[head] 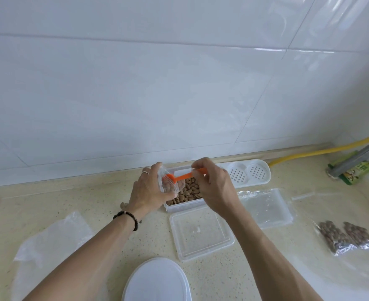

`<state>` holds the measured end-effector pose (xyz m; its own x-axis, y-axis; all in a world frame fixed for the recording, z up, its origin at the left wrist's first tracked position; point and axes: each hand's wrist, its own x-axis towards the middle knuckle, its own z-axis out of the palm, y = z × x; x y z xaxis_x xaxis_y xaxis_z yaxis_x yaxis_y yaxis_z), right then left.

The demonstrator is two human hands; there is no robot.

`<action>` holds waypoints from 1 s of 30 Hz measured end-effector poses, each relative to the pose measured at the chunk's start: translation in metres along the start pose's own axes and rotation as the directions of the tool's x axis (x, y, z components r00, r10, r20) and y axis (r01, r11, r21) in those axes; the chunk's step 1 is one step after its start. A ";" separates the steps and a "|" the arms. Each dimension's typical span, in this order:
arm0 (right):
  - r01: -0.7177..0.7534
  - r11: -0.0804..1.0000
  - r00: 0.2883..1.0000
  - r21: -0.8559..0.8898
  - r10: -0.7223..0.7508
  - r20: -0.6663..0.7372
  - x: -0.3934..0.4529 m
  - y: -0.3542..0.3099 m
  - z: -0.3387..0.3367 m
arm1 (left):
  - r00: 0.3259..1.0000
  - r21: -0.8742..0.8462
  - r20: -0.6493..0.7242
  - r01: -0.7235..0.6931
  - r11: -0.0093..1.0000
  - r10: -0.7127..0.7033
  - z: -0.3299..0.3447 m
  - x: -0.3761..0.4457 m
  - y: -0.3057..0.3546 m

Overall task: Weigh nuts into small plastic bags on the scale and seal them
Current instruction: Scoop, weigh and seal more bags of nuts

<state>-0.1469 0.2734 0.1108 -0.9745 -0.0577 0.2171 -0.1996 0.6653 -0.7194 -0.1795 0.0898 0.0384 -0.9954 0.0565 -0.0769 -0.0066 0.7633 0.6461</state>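
**Orange scoop tipped into a small bag over the nut box**

The left hand [148,190] holds a small clear plastic bag [168,184] above the left end of a clear rectangular plastic box of brown nuts [186,195], which sits at the back edge of the speckled beige countertop [105,218] against the white tiled wall [179,83]. The fingers of that hand curl round the bag's far side and the thumb pinches it from below, keeping its mouth open toward the right. A few nuts already lie inside the bag.

The right hand [214,183] pinches the handle end of a small orange plastic scoop [182,176] between thumb and fingertips, the other fingers bent inward. The scoop's bowl sits inside the bag's mouth.

Just in front of the nut box lies a clear square plastic lid [201,233]. To its right a second clear plastic tray [266,207] lies flat. Near the right edge of the countertop two filled clear bags of dark nuts [346,236] lie side by side, touching. A stack of empty clear plastic bags [53,237] lies toward the left edge. A round white plastic lid [157,281] sits at the front edge; whether it belongs to the scale, I cannot tell. A white perforated plastic holder [247,173] stands by the back edge, right of the nut box, with a yellow hose [322,151] behind it.
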 end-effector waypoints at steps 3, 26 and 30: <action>0.079 0.994 0.996 -0.069 -0.082 -0.035 -0.006 -0.008 -0.006 | 1.000 -0.023 0.005 -0.009 1.000 0.009 -0.003 -0.003 0.004; -0.328 0.386 0.333 0.862 0.902 -0.277 -0.223 0.016 -0.010 | 0.952 0.029 -0.002 -0.306 0.952 0.306 -0.005 -0.126 0.044; -0.420 0.336 0.230 0.843 0.938 -0.259 -0.272 0.040 0.021 | 0.926 0.050 0.025 -0.377 0.925 0.377 -0.005 -0.148 0.045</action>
<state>0.1079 0.3001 0.0094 -0.3848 0.8036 -0.4542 0.2559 -0.3799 -0.8889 -0.0331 0.1129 0.0826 -0.9218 0.3562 0.1528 0.3744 0.7166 0.5885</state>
